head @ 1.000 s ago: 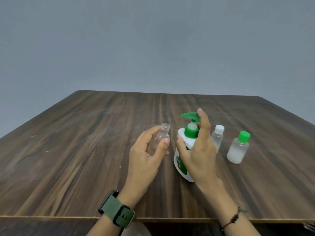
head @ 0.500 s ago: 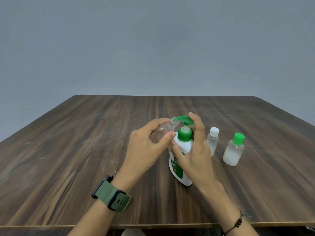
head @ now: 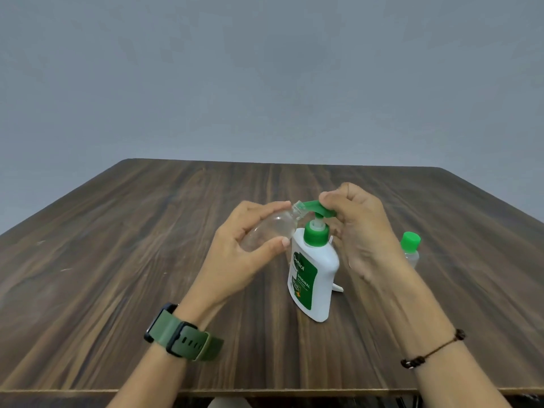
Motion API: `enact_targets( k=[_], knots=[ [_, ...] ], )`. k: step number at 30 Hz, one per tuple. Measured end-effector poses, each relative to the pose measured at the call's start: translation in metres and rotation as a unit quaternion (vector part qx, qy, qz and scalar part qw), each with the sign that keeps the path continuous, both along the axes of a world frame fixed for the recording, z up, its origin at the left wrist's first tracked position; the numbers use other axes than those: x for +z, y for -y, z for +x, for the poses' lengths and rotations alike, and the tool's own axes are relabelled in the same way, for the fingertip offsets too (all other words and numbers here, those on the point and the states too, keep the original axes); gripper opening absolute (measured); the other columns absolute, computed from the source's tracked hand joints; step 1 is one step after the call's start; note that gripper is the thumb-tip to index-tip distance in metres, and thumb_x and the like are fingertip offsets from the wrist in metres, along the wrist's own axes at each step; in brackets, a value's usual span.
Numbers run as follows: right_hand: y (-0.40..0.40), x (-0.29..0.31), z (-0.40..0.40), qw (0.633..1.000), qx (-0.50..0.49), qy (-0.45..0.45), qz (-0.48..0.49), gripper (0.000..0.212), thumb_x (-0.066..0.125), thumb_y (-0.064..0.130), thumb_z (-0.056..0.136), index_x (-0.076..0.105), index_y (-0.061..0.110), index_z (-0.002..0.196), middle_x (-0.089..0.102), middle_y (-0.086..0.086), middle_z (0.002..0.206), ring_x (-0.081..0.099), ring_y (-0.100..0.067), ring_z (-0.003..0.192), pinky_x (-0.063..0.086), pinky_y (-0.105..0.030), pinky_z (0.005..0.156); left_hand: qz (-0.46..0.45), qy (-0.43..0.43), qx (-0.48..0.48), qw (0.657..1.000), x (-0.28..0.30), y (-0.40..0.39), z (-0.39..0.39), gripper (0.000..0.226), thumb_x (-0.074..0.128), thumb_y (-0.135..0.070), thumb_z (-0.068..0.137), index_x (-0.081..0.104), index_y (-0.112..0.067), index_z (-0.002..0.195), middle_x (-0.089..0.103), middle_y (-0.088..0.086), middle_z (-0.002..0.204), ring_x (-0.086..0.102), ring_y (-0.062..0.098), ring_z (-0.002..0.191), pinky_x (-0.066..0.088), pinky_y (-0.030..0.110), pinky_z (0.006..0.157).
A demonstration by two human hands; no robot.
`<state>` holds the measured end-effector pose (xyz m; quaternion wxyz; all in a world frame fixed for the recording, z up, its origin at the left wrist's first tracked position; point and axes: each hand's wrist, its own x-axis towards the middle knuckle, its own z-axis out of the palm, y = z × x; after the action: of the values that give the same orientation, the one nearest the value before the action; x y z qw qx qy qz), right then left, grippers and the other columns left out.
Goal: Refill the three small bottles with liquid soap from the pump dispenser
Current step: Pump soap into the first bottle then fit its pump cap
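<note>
Head view, looking down at a wooden worktop (head: pixel 147 260). The left hand (head: pixel 235 260) curls round a clear, uncapped small bottle (head: pixel 270 228), tilted so its long axis runs up and to the right, its open mouth meeting the green spout (head: pixel 312 206) of the pump dispenser (head: pixel 315 275). The right hand (head: pixel 362 231) sits on the pump top, fingers bent over it, and looks ready to press down. A green-capped bottle (head: pixel 410 248) stands just right of that hand.

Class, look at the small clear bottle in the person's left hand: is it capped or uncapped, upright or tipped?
Uncapped and tipped. The clear bottle shows a bare threaded neck, tilted toward the nozzle of the pump dispenser; the left hand holds it.
</note>
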<state>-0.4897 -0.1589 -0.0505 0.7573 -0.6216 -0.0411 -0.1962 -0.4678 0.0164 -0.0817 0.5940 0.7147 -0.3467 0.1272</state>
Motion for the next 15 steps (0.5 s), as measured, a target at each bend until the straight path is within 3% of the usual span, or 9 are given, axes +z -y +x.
enact_targets(
  k=[3, 6, 10, 13, 15],
  knots=[
    [0.000, 0.002, 0.005, 1.000, 0.006, -0.017, 0.022, 0.047, 0.057, 0.001, 0.079, 0.039, 0.021, 0.041, 0.049, 0.007, 0.043, 0.048, -0.007, 0.036, 0.034, -0.017, 0.039, -0.048, -0.030, 0.014, 0.998, -0.006, 0.005, 0.000, 0.036, 0.071, -0.037, 0.066, 0.061, -0.039, 0.101, 0.064, -0.014, 0.097, 0.063, 0.010, 0.089, 0.054, 0.025, 0.079],
    [-0.001, 0.003, 0.004, 0.999, 0.010, -0.014, 0.041, 0.048, 0.054, -0.004, 0.078, 0.036, 0.021, 0.042, 0.046, 0.005, 0.042, 0.047, -0.007, 0.035, 0.035, -0.015, 0.037, -0.114, -0.053, 0.012, 0.992, -0.012, 0.010, 0.001, 0.029, 0.076, -0.032, 0.064, 0.064, -0.035, 0.090, 0.070, -0.005, 0.093, 0.068, 0.026, 0.084, 0.058, 0.042, 0.075],
    [-0.001, 0.003, 0.001, 0.999, 0.004, -0.010, 0.036, 0.044, 0.055, -0.003, 0.075, 0.039, 0.021, 0.042, 0.050, 0.001, 0.055, 0.051, -0.007, 0.042, 0.039, -0.016, 0.041, -0.146, -0.050, 0.004, 0.988, -0.011, 0.008, 0.008, 0.031, 0.077, -0.030, 0.064, 0.068, -0.031, 0.093, 0.070, -0.006, 0.096, 0.068, 0.024, 0.086, 0.057, 0.042, 0.074],
    [-0.003, 0.007, 0.000, 1.000, -0.006, -0.016, 0.017, 0.044, 0.052, -0.005, 0.075, 0.040, 0.021, 0.042, 0.061, -0.003, 0.063, 0.054, -0.010, 0.049, 0.042, -0.018, 0.045, -0.145, -0.052, 0.010, 0.988, -0.010, 0.008, 0.010, 0.034, 0.078, -0.033, 0.061, 0.067, -0.036, 0.093, 0.066, -0.009, 0.096, 0.066, 0.032, 0.089, 0.056, 0.048, 0.076],
    [-0.005, 0.010, 0.000, 1.000, 0.003, -0.021, 0.022, 0.044, 0.048, -0.008, 0.076, 0.039, 0.020, 0.043, 0.069, -0.006, 0.064, 0.058, -0.014, 0.053, 0.045, -0.018, 0.045, -0.190, -0.078, 0.016, 0.978, -0.011, 0.008, 0.011, 0.036, 0.081, -0.034, 0.056, 0.063, -0.038, 0.087, 0.066, -0.007, 0.091, 0.066, 0.034, 0.082, 0.058, 0.041, 0.069]
  ],
)
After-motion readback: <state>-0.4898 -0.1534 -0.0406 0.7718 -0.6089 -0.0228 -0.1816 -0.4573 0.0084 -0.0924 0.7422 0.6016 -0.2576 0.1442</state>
